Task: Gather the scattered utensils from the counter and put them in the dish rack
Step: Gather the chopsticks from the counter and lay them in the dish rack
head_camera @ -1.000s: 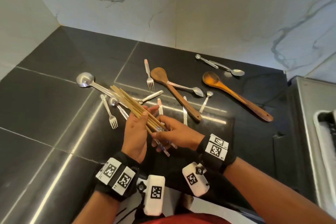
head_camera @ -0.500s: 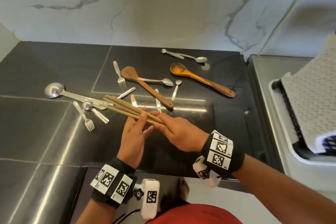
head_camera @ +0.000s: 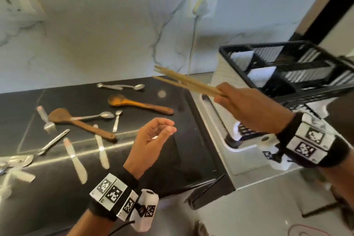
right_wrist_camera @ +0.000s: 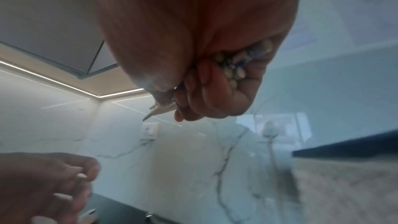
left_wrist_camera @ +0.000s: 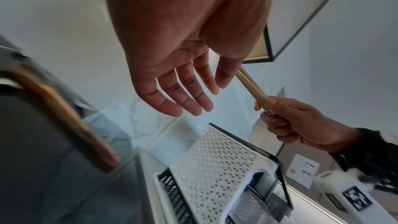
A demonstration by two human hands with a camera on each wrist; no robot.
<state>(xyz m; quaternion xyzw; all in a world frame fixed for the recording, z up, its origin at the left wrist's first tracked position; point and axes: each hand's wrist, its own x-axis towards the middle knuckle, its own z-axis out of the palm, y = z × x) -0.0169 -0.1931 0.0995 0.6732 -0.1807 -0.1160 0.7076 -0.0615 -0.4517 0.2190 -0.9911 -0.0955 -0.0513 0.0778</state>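
one bundle of chopsticks [head_camera: 186,82] sits clenched in the right hand [head_camera: 247,109], up in the air between worktop [head_camera: 182,149] and dish rack [head_camera: 298,71]. head view: the sticks' long axis runs up-left from the fist, free tips pointing back toward the wall, gripped ends buried in the hand. rack lies just right of and beyond the right hand, so the right hand is clearly the nearer one. judgement: the sticks need swinging toward upright before they go down into a rack compartment; which compartment, cannot tell. left hand [head_camera: 151,142] hovers over the worktop, palm up, fingers loosely curled, holding nothing. left on the worktop: two wooden spoons [head_camera: 138,103], metal spoons [head_camera: 104,115], a fork [head_camera: 46,119], knives [head_camera: 75,161], more at the far left edge, blurred.

left wrist view: left hand [left_wrist_camera: 172,67] released, fingers relaxed and spread, nothing in it. beyond it the right hand [left_wrist_camera: 301,125] wraps the chopsticks [left_wrist_camera: 251,86] near one end. white perforated wall of the dish rack [left_wrist_camera: 217,168] sits below both hands.

right wrist view: right hand [right_wrist_camera: 204,74] fingers curled tight round the bundle; the chopsticks' [right_wrist_camera: 234,67] butt ends show inside the fist, tips poke out the far side. left hand [right_wrist_camera: 45,185] blurred at lower left, apart from the sticks. judgement: most of the task remains.
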